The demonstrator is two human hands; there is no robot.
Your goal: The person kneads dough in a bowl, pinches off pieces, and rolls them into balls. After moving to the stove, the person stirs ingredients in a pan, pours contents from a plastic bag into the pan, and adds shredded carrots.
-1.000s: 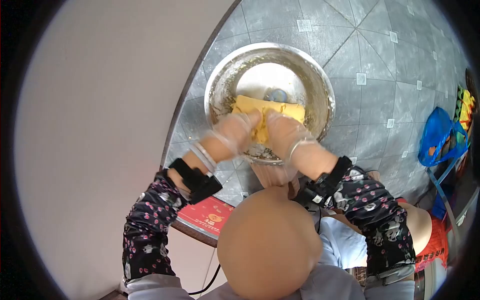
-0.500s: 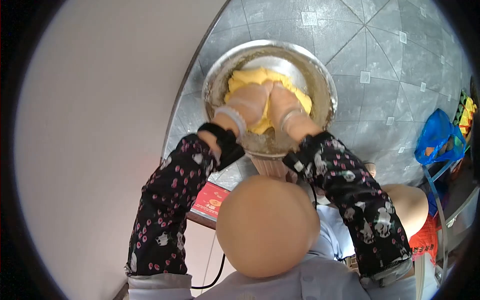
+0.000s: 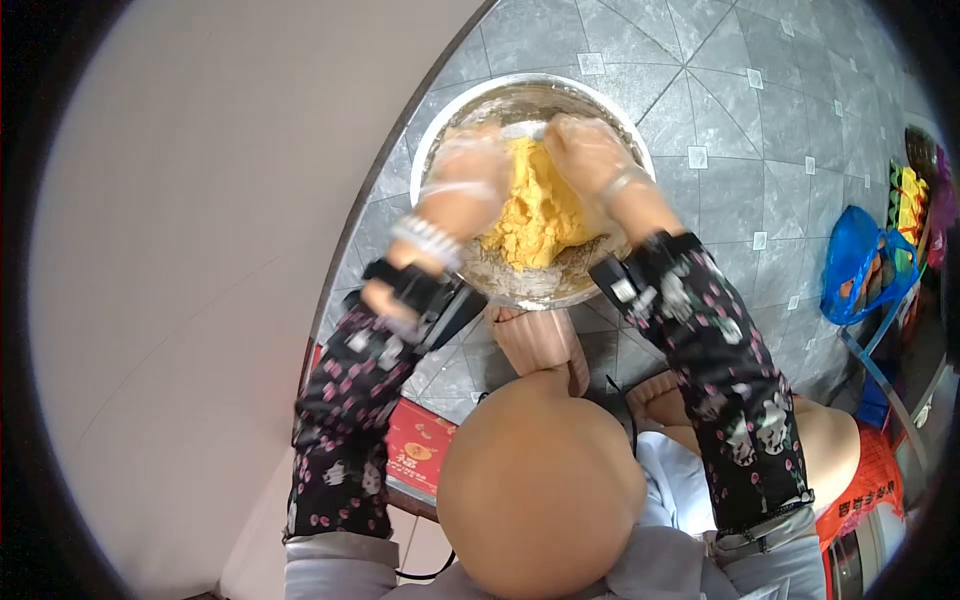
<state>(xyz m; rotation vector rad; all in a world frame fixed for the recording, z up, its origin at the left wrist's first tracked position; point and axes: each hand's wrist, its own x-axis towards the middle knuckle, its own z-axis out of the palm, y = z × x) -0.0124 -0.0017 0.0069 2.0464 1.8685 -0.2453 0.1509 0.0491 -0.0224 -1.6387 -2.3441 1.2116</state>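
Note:
Yellow dough [image 3: 537, 215] lies in a round metal basin [image 3: 640, 165], with a rough, crumbly surface towards me. My left hand [image 3: 468, 165] is at the left side of the dough, inside the basin; it is smeared by motion and its fingers cannot be made out. At the dough's upper right is my right hand [image 3: 590, 155], its fingers curled inward at the dough's edge. Whether it grips any dough is hidden. Both hands look covered by thin clear gloves.
The basin stands on a grey tiled floor [image 3: 740, 200]. A blue plastic bag [image 3: 850, 265] lies at the right near a metal frame. A red printed box [image 3: 415, 445] is at the lower left, and a pale wall [image 3: 180, 250] fills the left side.
My hands have moved apart from the dough's middle to its two sides. More of the dough now shows between them, and the view has shifted slightly.

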